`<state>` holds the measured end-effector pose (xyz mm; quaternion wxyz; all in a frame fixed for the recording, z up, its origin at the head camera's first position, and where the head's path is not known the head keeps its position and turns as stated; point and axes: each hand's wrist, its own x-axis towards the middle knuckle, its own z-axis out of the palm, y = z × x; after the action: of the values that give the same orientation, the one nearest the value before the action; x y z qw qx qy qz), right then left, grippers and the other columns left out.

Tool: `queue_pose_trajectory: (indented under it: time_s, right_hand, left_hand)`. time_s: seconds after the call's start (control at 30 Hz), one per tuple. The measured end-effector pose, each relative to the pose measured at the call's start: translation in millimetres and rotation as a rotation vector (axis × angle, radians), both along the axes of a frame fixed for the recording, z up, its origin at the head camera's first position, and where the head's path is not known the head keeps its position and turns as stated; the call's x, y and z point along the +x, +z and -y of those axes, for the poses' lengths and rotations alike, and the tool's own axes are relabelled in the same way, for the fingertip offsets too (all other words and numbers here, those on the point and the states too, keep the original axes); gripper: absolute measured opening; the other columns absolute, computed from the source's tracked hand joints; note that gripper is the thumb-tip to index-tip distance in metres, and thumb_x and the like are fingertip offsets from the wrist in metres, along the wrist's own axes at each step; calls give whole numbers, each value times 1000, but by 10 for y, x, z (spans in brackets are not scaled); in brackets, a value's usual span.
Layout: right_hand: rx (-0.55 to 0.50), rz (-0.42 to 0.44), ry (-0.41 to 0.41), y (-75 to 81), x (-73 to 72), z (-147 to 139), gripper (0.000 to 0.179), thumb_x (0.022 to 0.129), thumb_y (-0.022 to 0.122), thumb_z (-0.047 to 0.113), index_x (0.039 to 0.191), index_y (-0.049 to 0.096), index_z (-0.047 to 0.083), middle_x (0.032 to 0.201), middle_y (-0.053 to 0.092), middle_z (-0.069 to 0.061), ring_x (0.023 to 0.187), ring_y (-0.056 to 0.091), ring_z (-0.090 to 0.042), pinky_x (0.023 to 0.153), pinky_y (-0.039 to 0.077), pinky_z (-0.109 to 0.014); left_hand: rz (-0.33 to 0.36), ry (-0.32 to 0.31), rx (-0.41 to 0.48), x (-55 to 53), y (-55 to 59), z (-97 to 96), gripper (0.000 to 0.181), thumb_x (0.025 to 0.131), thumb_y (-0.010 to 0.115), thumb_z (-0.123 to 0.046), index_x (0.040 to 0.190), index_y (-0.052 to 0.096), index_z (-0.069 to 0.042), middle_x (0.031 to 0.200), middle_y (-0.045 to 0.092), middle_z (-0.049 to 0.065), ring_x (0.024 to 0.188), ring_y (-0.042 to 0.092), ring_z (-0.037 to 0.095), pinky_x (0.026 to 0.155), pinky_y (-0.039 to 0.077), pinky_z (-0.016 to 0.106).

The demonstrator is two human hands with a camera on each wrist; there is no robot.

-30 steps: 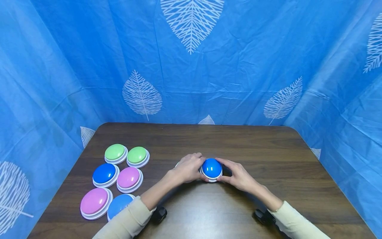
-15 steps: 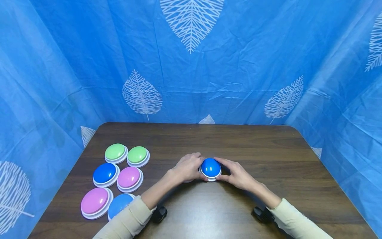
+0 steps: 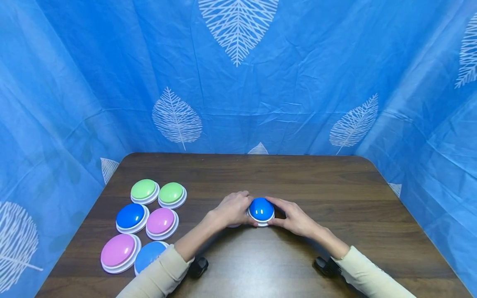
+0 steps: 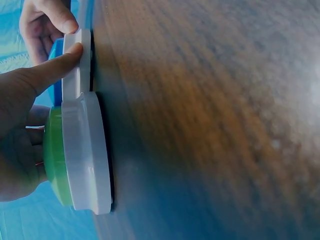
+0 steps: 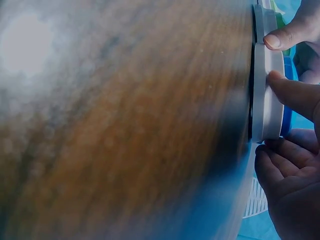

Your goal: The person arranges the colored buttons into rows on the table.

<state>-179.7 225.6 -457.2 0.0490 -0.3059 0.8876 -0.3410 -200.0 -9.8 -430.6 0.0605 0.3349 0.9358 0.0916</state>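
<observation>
A blue dome push button (image 3: 261, 209) on a white base sits upright on the table between both hands. My right hand (image 3: 294, 216) holds its base from the right, thumb at the near side and fingers at the far side. From the left, my left hand (image 3: 234, 209) grips the same base, its thumb on the near edge. Under the left palm lies a green push button (image 4: 56, 155), its white base against the blue one's in the left wrist view. In the head view the left hand hides nearly all of this green button.
At the table's left stand two green buttons (image 3: 143, 189), two pink buttons (image 3: 160, 221) and two more blue buttons (image 3: 130, 216), one partly behind the left sleeve (image 3: 160, 269). A blue leaf-print curtain (image 3: 238, 103) surrounds the back and sides of the wooden table (image 3: 335, 182).
The blue button has slid slightly left toward the left hand, and my right hand has moved left with it. My left hand has barely moved.
</observation>
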Motion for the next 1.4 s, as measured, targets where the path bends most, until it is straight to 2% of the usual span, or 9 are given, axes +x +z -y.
queue_pose_trajectory:
  time_s: [0.5,0.7,0.9,1.17,1.4]
  right_hand:
    - [-8,13,-4,18,6,-1,70,90,74,36,146,46,7,142,52,-14,129,51,-33,102,42,-54]
    - [-10,24,-18,70,-1,37,74,89,74,42,147,45,6,143,51,-16,128,51,-35,100,44,-56]
    - [-25,6,-33,153,10,145,75,87,77,37,146,45,4,143,51,-16,128,51,-35,98,46,-56]
    - [-71,-21,-25,244,11,431,74,85,79,33,147,46,7,145,51,-13,126,53,-34,97,47,-54]
    - [-144,-80,74,299,22,718,73,85,81,27,146,47,8,143,52,-13,127,53,-31,100,46,-47]
  left_hand:
    - [60,38,92,16,11,43,75,78,80,-54,133,59,-8,118,59,4,107,59,19,97,49,37]
    - [61,57,120,22,69,94,75,78,80,-53,134,59,-7,119,60,5,107,59,20,96,49,39]
    - [37,62,135,66,149,198,77,77,81,-52,134,59,-5,122,60,8,110,59,23,97,49,42]
    - [-28,93,142,216,289,405,80,75,83,-51,132,59,0,117,61,11,99,59,23,89,52,41]
    - [-97,128,173,414,423,624,75,72,87,-47,123,63,1,110,61,9,94,59,23,84,52,40]
